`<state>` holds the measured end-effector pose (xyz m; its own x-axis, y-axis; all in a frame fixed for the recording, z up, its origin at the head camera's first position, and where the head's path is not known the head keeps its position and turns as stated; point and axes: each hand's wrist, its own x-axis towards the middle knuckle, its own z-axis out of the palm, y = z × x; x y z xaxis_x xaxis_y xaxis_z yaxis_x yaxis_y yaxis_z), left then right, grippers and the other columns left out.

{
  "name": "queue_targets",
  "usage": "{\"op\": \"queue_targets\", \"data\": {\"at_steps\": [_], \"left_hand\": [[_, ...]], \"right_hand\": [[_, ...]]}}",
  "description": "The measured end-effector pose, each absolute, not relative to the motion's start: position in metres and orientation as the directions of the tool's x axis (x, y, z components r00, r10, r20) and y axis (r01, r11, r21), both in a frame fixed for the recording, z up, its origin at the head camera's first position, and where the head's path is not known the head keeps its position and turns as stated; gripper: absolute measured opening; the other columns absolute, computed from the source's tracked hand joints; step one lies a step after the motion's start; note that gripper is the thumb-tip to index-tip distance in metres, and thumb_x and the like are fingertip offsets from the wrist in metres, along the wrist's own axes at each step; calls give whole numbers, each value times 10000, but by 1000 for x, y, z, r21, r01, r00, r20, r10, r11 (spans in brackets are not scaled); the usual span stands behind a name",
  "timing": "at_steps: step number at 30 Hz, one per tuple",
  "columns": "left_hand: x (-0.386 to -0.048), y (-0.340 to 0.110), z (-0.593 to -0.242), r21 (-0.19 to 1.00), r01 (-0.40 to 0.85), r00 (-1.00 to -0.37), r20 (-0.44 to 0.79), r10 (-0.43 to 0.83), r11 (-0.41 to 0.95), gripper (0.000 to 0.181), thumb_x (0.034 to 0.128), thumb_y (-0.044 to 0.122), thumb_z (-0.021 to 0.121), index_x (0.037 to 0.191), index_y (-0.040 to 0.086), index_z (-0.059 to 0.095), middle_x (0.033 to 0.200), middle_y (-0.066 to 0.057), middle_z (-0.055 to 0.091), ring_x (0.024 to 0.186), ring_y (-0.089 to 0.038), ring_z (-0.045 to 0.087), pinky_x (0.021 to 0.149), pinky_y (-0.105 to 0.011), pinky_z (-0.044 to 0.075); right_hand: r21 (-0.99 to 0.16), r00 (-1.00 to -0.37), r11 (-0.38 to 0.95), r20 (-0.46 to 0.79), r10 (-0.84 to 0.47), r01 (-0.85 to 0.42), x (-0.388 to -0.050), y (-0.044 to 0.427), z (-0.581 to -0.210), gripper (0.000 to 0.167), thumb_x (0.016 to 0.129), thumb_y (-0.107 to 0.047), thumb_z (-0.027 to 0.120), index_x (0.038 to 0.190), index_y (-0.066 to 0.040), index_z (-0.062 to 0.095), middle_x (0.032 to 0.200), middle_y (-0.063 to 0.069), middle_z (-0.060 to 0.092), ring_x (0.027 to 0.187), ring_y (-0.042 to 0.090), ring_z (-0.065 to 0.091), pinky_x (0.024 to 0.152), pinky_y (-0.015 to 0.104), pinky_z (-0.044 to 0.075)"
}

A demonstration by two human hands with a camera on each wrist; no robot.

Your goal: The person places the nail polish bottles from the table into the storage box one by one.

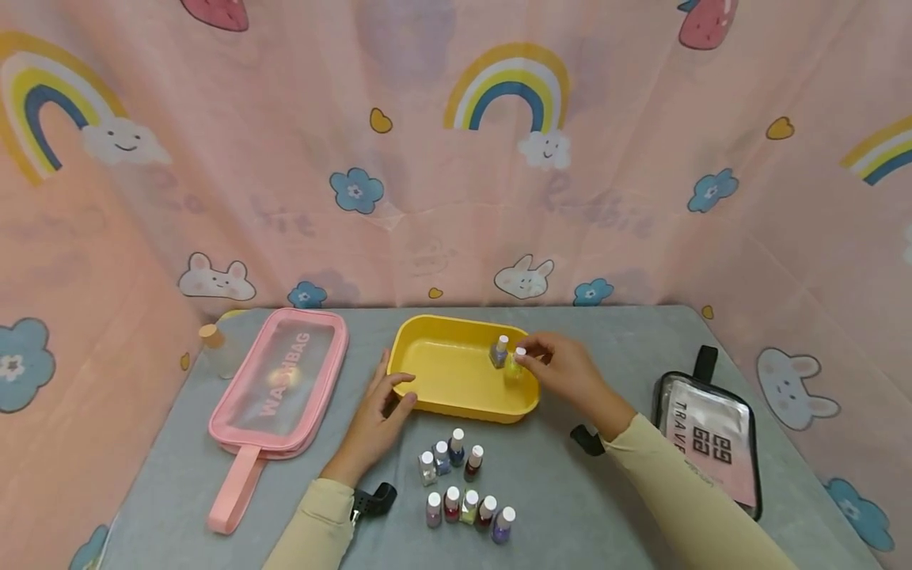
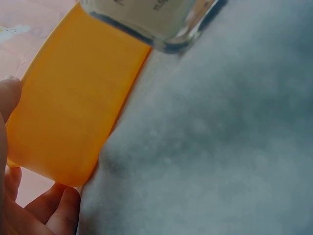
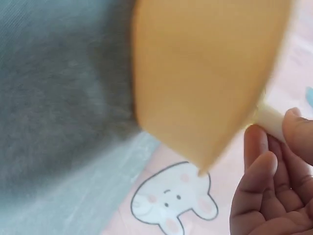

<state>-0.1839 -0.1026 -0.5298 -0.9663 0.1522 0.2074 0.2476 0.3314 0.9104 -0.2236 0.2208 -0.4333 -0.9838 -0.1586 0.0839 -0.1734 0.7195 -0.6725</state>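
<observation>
My right hand (image 1: 566,368) pinches the white cap of a yellow nail polish bottle (image 1: 513,368) inside the right end of a yellow tray (image 1: 442,408). Beside it in the tray stands a greyish-purple nail polish bottle (image 1: 498,355). My left hand (image 1: 374,423) holds the tray's near left corner, fingers bent at the rim and along the outer wall. In the right wrist view, the white cap (image 3: 271,120) shows between thumb and fingers; the tray wall hides most of the bottle. Several nail polish bottles (image 1: 457,448) stand in front of the tray, with another row (image 1: 469,507) nearer me.
A pink clear-front wash bag (image 1: 285,380) lies at the left, with a wooden-capped bottle (image 1: 221,352) behind it. On the right is a black-trimmed travel pouch (image 1: 705,439). A pink patterned curtain (image 1: 442,237) hangs behind the grey tabletop (image 1: 584,507).
</observation>
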Motion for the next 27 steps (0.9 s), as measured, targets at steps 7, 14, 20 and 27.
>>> {"op": "queue_targets", "data": {"at_steps": [7,14,20,27], "left_hand": [[-184,-102,-530,914,240,-968,200,152,328,339,1075,370,646,1368,200,650,1775,-31,96,1601,-349,154,1242,-585,219],[-183,-103,-530,918,232,-969,190,156,322,344,1076,368,646,1374,196,646,1776,-34,92,1602,-341,158,1237,-554,254],[-184,-103,-529,919,230,-969,188,158,320,344,1079,360,642,1374,184,647,1776,-40,99,1601,-339,163,1240,-547,252],[-183,-103,-528,921,229,-969,187,160,314,355,1080,349,643,1382,163,644,1776,-42,96,1600,-334,165,1237,-539,262]], "right_hand": [[-637,-984,757,15,-179,-147,-230,213,-441,227,1005,-102,747,1209,-2,743,1147,138,723,967,292,665,852,405,626],[-588,-981,797,-28,-194,-141,-232,209,-445,223,1003,-92,747,1214,-20,749,1142,135,713,928,266,652,829,369,628],[-580,-982,806,-59,-181,-114,-233,209,-448,229,1013,-95,733,1232,-27,735,1178,138,705,957,264,658,861,388,623],[-570,-977,806,-22,-211,-161,-229,210,-446,324,1007,-143,755,1304,-22,707,1234,146,693,1073,312,659,935,440,598]]}}
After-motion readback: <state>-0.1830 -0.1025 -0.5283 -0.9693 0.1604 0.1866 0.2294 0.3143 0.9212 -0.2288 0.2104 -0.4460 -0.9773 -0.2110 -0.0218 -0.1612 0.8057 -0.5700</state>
